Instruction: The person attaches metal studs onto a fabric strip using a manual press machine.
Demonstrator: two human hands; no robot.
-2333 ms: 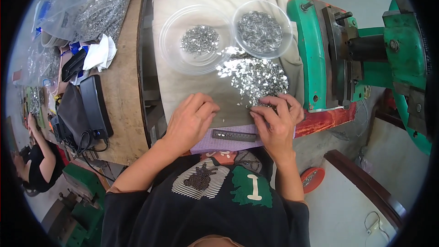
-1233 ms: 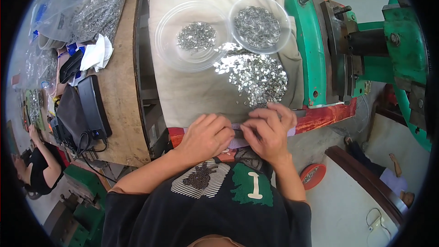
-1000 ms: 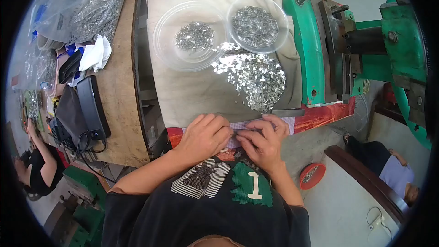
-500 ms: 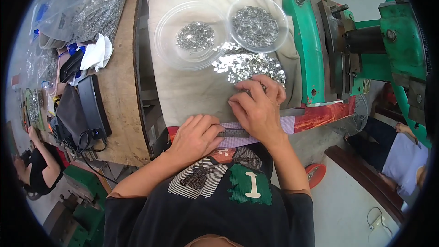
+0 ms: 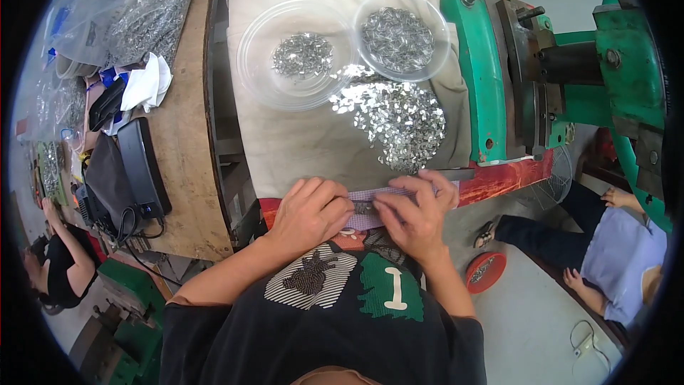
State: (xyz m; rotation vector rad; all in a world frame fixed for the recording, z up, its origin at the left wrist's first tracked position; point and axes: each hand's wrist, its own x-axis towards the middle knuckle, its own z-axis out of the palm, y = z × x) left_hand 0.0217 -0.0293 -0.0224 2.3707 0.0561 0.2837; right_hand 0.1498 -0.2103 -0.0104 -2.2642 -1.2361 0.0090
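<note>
A narrow dark metal strip (image 5: 363, 208) lies across the purple checked cloth (image 5: 367, 221) close to my body. My left hand (image 5: 311, 208) is closed on the strip's left end, fingers curled over it. My right hand (image 5: 419, 215) bends over the strip's right part, with thumb and forefinger close together at it. Anything between those fingertips is too small or hidden to make out. Just beyond the right hand, a heap of small shiny metal pieces (image 5: 406, 125) spreads over the beige cloth (image 5: 299, 146).
Two clear round tubs, a left one (image 5: 249, 75) and a right one (image 5: 443, 46), hold small metal parts. A green machine (image 5: 479, 75) stands at the right. A wooden table (image 5: 189, 192) at the left bears a black case (image 5: 146, 164) and bags. Two other people sit farther off.
My right hand has drawn back from the heap of metal pieces to the dark strip. My left hand has stayed nearly in place. The person at the right has shifted a leg.
</note>
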